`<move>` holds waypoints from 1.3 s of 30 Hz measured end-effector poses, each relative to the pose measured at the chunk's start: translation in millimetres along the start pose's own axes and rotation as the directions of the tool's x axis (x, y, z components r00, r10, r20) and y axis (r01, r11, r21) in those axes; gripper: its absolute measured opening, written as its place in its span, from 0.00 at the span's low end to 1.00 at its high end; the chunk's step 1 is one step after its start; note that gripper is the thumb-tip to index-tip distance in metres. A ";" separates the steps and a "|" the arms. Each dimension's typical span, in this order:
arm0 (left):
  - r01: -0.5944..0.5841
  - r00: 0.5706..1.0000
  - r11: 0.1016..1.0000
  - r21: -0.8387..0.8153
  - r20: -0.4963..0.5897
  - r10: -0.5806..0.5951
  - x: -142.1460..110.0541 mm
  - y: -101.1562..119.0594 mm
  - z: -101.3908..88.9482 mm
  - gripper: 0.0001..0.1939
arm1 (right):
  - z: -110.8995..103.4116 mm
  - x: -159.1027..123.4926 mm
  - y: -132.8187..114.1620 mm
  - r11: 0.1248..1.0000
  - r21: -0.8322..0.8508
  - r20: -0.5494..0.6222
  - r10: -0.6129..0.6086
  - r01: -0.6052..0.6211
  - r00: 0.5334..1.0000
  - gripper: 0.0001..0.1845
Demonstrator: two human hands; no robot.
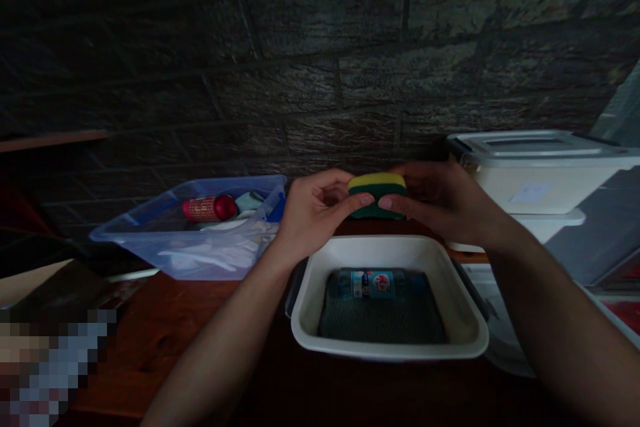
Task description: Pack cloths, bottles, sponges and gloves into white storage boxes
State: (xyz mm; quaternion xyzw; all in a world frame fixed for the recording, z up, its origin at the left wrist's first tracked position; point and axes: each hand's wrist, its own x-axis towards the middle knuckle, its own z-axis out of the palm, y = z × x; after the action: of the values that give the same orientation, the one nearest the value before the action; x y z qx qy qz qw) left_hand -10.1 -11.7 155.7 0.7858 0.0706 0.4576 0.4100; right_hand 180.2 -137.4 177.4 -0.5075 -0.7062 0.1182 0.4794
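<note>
A reddish-brown wooden table (165,340) runs along the foot of a dark wall (300,67) of rough, brick-like blocks with clear joints. The room is dim, and the far left is almost black below a thin shelf (55,140).

On the table, a translucent blue bin (145,240) stands at left with a red can (210,209) lying among pale items. At right, a white box (555,180) with a grey lid and a small paper label sits stacked near the wall. In front of the person stands a white tub (387,349) with dark handles at its sides. Inside it a bottle (373,284) lies on its side across the tub, next to a dark, textured thing (380,320) too dim to identify.

The sponge (377,191) is between the two hands, just beyond the tub's far rim in view. Its long axis runs left to right, nearly level and roughly parallel to that rim. The yellow layer is uppermost; the green layer lies below and faces the person. The left hand (313,210) pinches the left end and the right hand (443,197) the right end, both thumbs flat on the green and almost meeting, the other fingers curled behind.
</note>
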 end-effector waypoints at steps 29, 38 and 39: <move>-0.010 0.998 1.000 0.027 0.068 0.008 -3.6 2.8 -0.2 0.12 | 1.9 0.0 12.7 0.992 0.125 0.046 -0.037 0.031 0.998 0.12; -0.060 0.998 0.997 0.054 0.021 0.059 -3.2 2.2 1.0 0.13 | 3.0 0.4 8.5 0.982 0.184 0.096 0.017 -0.035 0.995 0.12; -0.062 0.998 0.995 0.078 0.008 0.062 -3.4 2.2 0.5 0.12 | 3.8 0.4 6.6 0.977 0.205 0.120 0.037 -0.061 0.992 0.14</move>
State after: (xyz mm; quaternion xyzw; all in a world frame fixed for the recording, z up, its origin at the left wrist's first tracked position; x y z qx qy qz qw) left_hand -12.2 -15.1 154.9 0.8043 0.0629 0.4651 0.3646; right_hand 181.1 -132.9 171.3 -0.4642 -0.7035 0.2325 0.4854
